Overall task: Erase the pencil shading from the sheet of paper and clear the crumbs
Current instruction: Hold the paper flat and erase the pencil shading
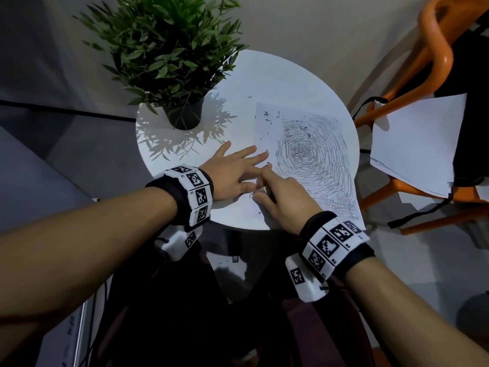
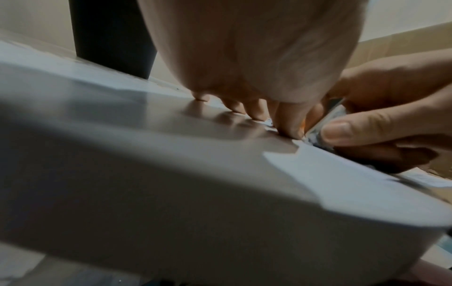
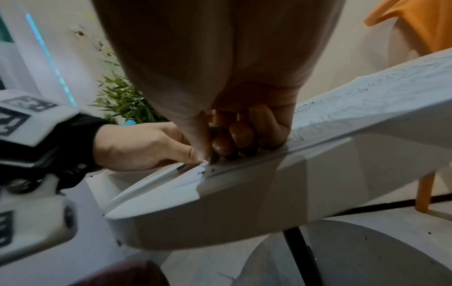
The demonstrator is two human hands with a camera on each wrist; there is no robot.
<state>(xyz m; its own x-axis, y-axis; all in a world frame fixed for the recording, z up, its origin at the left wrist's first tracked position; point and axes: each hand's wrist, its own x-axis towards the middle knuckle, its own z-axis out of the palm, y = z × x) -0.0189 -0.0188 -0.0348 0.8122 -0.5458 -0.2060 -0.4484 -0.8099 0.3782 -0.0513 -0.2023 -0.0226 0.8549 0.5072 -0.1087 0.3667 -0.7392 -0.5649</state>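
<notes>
A white sheet of paper (image 1: 312, 165) covered in dense pencil shading lies on the right half of a round white table (image 1: 277, 75). Dark eraser crumbs (image 1: 267, 116) are scattered over the sheet's far left corner and the table beside it. My left hand (image 1: 246, 160) lies flat with fingers spread, its fingertips pressing on the sheet's left edge. My right hand (image 1: 264, 186) sits just beside it at the near left part of the sheet. Its thumb and curled fingers pinch a small eraser (image 2: 327, 123) that touches the paper.
A potted green plant (image 1: 169, 49) stands on the table's far left. An orange chair (image 1: 434, 49) at the right carries loose white sheets (image 1: 418, 144) and a dark bag. The shaded sheet overhangs the table's near right edge.
</notes>
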